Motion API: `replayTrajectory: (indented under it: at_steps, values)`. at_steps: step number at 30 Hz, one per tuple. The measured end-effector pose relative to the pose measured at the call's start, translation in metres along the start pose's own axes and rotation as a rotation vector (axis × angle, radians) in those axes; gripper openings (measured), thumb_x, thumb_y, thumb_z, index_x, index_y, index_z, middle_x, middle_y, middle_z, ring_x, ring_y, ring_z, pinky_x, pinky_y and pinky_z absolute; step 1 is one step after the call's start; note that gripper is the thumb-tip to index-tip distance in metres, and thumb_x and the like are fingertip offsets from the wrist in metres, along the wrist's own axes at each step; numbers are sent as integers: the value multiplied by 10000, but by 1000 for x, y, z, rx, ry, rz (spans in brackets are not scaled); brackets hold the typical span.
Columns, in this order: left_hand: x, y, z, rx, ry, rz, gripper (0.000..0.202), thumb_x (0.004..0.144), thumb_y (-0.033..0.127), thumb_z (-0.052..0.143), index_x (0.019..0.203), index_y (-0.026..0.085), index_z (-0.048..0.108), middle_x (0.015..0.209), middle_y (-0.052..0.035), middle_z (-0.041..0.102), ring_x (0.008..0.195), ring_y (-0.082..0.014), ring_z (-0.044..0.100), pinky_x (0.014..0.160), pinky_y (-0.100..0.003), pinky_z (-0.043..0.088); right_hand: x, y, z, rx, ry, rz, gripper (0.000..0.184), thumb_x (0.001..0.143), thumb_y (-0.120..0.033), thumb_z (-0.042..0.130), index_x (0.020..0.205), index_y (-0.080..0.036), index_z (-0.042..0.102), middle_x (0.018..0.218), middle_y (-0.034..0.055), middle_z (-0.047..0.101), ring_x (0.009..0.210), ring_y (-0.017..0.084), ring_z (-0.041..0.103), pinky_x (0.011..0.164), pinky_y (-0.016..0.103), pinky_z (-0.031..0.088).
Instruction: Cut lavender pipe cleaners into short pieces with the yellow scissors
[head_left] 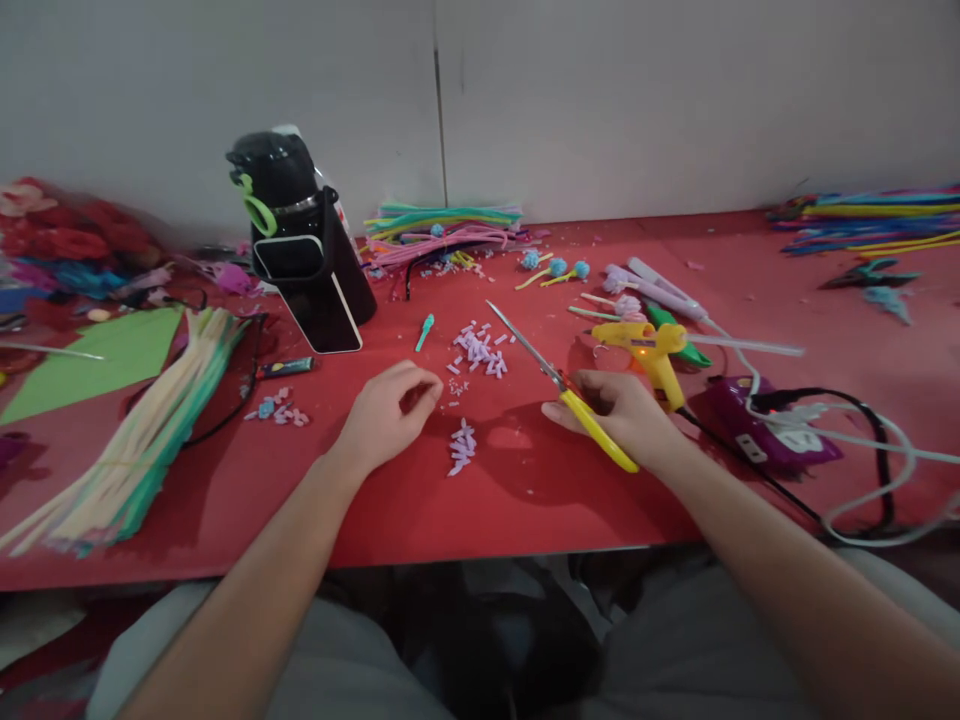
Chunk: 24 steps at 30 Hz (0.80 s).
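Note:
My right hand (626, 415) grips yellow-handled scissors (559, 385), blades closed and pointing up-left over the red table (525, 490). My left hand (390, 410) rests on the table with its fingers curled and pinched together; what they hold, if anything, is too small to see. Between the hands lies a small heap of cut lilac pipe-cleaner bits (461, 447). A larger scatter of lilac bits (480, 352) lies just beyond, near the scissor tips.
A yellow glue gun (649, 348) stands right beside my right hand, its cables and a purple power strip (757, 430) further right. A black bottle in a holder (304, 250) stands at back left. Pipe-cleaner bundles lie at left (142, 430), back centre (442, 230) and far right (870, 215).

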<state>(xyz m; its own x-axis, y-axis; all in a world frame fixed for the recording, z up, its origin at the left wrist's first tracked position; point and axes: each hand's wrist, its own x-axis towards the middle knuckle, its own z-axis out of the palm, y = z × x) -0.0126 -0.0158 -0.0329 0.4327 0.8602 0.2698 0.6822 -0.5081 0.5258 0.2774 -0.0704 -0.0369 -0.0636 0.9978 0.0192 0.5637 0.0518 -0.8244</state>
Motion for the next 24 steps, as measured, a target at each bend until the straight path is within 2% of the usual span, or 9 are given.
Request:
replayTrajectory:
  at_steps: [3, 9, 13, 18, 24]
  values:
    - [20, -9, 6, 28, 15, -32, 178, 926, 302, 542, 1011, 192, 652, 881, -32, 618, 706, -145, 552, 678, -279, 435, 0, -1, 1, -25, 6, -18, 606, 650, -708, 739, 640, -223, 375, 619, -71, 299, 563, 88, 305, 499, 251, 242]
    - [40, -17, 14, 54, -33, 22, 163, 924, 278, 547, 1028, 227, 663, 1029, -58, 632, 898, -194, 601, 818, -328, 447, 2, -1, 2, -72, -55, -80, 583, 694, -731, 685, 664, -217, 410, 644, -61, 317, 589, 99, 323, 519, 254, 259]
    - [45, -20, 19, 48, -62, 29, 132, 914, 263, 563, 985, 236, 672, 1034, -64, 624, 949, -212, 602, 850, -342, 445, 2, -1, 2, -86, -51, -82, 578, 714, -723, 673, 653, -219, 396, 641, -57, 323, 592, 101, 326, 523, 256, 257]
    - [46, -24, 21, 16, -32, -12, 109, 913, 246, 557, 877, 206, 652, 947, -57, 604, 885, -204, 580, 848, -336, 437, -4, -1, 2, -153, 13, -119, 583, 750, -725, 637, 642, -229, 350, 590, -61, 318, 568, 100, 290, 511, 258, 251]
    - [42, -21, 20, -107, 56, -71, 95, 905, 197, 558, 819, 180, 596, 934, -53, 582, 906, -190, 561, 889, -337, 425, -8, 2, 0, -285, 74, -86, 438, 814, -653, 591, 792, -241, 443, 593, -28, 468, 523, 133, 400, 526, 267, 313]
